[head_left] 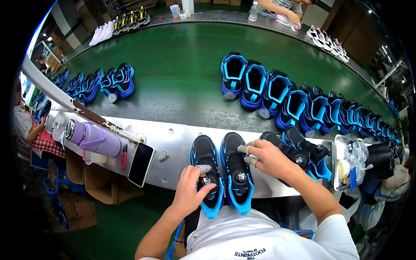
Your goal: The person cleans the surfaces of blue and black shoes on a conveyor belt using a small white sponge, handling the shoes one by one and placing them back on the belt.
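Two black sneakers with bright blue edging lie side by side on the metal ledge in front of me, toes pointing away. My left hand (190, 186) is curled over the left sneaker (203, 151), its thumb and a grey-capped finger on either side of the round lacing dial (207, 180). Fingertips of my right hand (264, 158), in pale finger cots, are stretched out against the outer side of the right sneaker (232, 149). That shoe's own dial (240, 176) shows uncovered. Another similar pair (299, 158) lies to the right, partly behind my right forearm.
Behind the ledge runs a green conveyor belt (173, 56) with a long row of sneakers (292, 106) on the right and several more (117, 82) at left. A purple bottle (102, 141), red cutter (124, 156), phone (141, 164) and plastic-filled tray (346, 162) flank the shoes. Co-workers sit nearby.
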A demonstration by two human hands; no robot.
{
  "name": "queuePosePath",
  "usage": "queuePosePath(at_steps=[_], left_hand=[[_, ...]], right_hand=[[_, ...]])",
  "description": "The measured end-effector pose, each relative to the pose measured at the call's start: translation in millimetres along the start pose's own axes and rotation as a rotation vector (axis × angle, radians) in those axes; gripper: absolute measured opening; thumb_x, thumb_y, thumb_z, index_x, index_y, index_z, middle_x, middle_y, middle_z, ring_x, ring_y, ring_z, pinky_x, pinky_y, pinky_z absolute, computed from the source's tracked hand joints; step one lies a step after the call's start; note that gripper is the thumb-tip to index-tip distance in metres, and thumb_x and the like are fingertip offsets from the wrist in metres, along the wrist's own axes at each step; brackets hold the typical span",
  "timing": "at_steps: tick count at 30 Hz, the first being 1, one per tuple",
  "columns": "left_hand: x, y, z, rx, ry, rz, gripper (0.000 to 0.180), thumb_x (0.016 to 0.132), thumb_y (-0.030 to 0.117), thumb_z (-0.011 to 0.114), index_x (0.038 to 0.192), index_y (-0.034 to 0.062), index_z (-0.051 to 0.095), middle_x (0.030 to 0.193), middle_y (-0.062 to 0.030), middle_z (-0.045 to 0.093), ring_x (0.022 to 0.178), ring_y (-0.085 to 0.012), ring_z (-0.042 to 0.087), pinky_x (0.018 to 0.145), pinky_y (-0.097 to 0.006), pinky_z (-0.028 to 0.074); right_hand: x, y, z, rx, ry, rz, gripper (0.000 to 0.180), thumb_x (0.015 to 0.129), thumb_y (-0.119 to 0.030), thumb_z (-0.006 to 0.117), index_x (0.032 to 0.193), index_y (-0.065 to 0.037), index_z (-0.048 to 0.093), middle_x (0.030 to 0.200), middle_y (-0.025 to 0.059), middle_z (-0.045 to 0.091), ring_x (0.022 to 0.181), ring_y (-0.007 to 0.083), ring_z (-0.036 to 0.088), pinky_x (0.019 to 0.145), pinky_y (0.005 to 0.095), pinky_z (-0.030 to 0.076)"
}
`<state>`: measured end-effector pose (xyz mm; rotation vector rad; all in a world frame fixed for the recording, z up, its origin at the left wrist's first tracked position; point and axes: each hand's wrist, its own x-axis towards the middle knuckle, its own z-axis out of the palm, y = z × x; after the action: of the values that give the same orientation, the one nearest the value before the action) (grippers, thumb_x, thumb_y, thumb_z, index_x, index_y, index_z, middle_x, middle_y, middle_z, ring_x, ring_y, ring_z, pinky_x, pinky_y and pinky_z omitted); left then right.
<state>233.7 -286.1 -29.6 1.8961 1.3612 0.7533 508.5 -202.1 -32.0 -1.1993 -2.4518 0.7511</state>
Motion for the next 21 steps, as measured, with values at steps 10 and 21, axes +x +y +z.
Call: queuePosePath(at_steps=[10, 21], left_hand=[[0, 2, 4, -0.117, 0.005, -0.172, 0.041, 0.078, 0.018, 0.076, 0.11, -0.0013, 0.058, 0.09, -0.011, 0.053, 0.093, -0.029, 0.052, 0.081, -0.036, 0.044], [-9, 1, 4, -0.137, 0.063, -0.092, 0.034, 0.077, 0.013, 0.073, 0.107, 0.0001, 0.063, 0.098, -0.0129, 0.061, 0.096, -0.0312, 0.052, 0.082, -0.039, 0.044]], right_hand=[[7, -9, 7, 0.05, -0.031, -0.001, 0.033, 0.085, -0.014, 0.069, 0.117, -0.008, 0.066, 0.096, 0.0136, 0.063, 0.092, 0.0324, 0.061, 0.08, 0.0406, 0.051], [11, -16, 9, 0.071, -0.055, -0.011, 0.03, 0.087, -0.015, 0.067, 0.116, -0.007, 0.067, 0.099, 0.0134, 0.064, 0.094, 0.0323, 0.062, 0.082, 0.0396, 0.051]])
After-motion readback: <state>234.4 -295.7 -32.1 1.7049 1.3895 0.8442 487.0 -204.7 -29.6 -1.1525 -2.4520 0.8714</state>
